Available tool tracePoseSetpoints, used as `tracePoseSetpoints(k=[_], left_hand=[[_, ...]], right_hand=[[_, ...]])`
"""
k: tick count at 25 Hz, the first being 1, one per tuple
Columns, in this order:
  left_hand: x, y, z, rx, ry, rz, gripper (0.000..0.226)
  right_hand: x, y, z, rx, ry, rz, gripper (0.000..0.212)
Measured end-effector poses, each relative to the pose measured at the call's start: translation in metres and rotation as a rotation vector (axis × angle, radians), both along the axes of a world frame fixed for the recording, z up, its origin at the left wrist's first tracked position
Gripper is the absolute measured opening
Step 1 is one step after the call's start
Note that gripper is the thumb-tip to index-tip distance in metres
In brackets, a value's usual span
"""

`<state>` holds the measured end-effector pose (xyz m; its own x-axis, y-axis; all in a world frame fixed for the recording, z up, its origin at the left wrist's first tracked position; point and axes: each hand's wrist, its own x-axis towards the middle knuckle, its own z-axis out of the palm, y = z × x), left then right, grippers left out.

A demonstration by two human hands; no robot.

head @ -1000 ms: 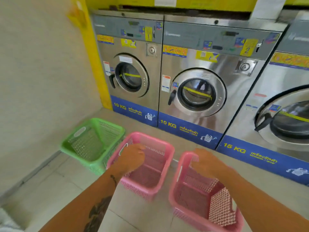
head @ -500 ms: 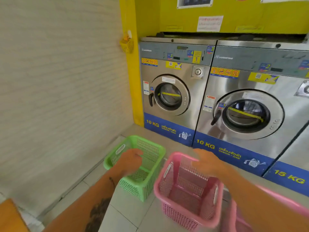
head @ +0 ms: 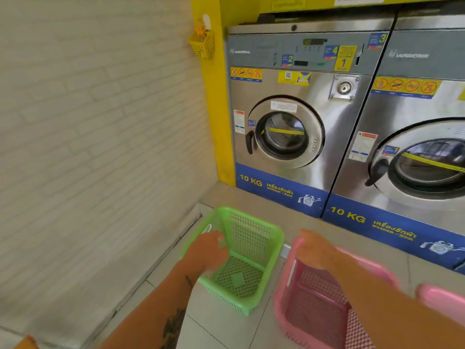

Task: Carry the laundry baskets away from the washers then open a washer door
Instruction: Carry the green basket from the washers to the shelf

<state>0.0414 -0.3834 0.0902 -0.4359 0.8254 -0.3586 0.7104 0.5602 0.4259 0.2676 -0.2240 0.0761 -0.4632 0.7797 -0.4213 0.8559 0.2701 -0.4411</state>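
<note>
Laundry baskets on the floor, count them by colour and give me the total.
Green plastic mesh laundry basket: 1
Pink plastic mesh laundry baskets: 2, one under the right hand, one cut off at the right edge
Total: 3

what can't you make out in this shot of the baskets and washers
- Left hand in the head view: blurred over the green basket, so whether it grips the rim is unclear.
- Right hand: blurred at the pink basket rim, grip unclear.
- Second pink basket: cut off by the right edge.
- Second washer: cut off by the right edge.
- Washer stickers: print too small to read.
</note>
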Motion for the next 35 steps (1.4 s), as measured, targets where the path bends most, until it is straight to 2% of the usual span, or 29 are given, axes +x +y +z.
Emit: tracePoseSetpoints(k=[2, 3, 6, 9, 10, 13, 15, 19, 24, 26, 30, 32, 35], left_hand=[[-0.025, 0.017, -0.013, -0.015, 0.028, -0.006, 0.053], [-0.038, 0.026, -0.02, -0.017, 0.035, -0.008, 0.055], [-0.08, 0.058, -0.051, -0.077, 0.057, -0.003, 0.062], [-0.123, 0.093, -0.105, -0.169, 0.124, -0.087, 0.071], [-0.138, 0.105, -0.126, -0.193, 0.169, -0.133, 0.071], [-0.188, 0.135, -0.2, -0.21, 0.257, -0.289, 0.076], [-0.217, 0.147, -0.242, -0.202, 0.273, -0.335, 0.079], [-0.274, 0.164, -0.318, -0.216, 0.302, -0.388, 0.087], [-0.314, 0.191, -0.393, -0.188, 0.337, -0.491, 0.102], [-0.321, 0.202, -0.412, -0.143, 0.344, -0.517, 0.105], [-0.319, 0.214, -0.418, -0.092, 0.234, -0.453, 0.11], [-0.321, 0.214, -0.406, -0.073, 0.187, -0.373, 0.107], [-0.338, 0.209, -0.368, -0.052, 0.092, -0.186, 0.098]], right_hand=[[-0.025, 0.012, -0.021, -0.037, -0.056, 0.03, 0.01], [-0.034, 0.013, -0.025, -0.051, -0.072, 0.022, 0.01], [-0.055, 0.031, -0.057, -0.096, -0.148, -0.013, 0.029], [-0.079, 0.05, -0.098, -0.167, -0.186, -0.071, 0.049], [-0.087, 0.057, -0.115, -0.175, -0.192, -0.113, 0.053], [-0.116, 0.073, -0.183, -0.239, -0.224, -0.252, 0.047], [-0.134, 0.077, -0.229, -0.274, -0.213, -0.366, 0.059], [-0.167, 0.08, -0.309, -0.206, -0.223, -0.425, 0.088], [-0.189, 0.079, -0.371, -0.097, -0.282, -0.506, 0.095], [-0.193, 0.078, -0.38, -0.033, -0.29, -0.536, 0.095], [-0.188, 0.087, -0.381, 0.053, -0.334, -0.484, 0.105], [-0.189, 0.1, -0.372, 0.062, -0.368, -0.412, 0.108], [-0.198, 0.124, -0.338, 0.11, -0.407, -0.221, 0.1]])
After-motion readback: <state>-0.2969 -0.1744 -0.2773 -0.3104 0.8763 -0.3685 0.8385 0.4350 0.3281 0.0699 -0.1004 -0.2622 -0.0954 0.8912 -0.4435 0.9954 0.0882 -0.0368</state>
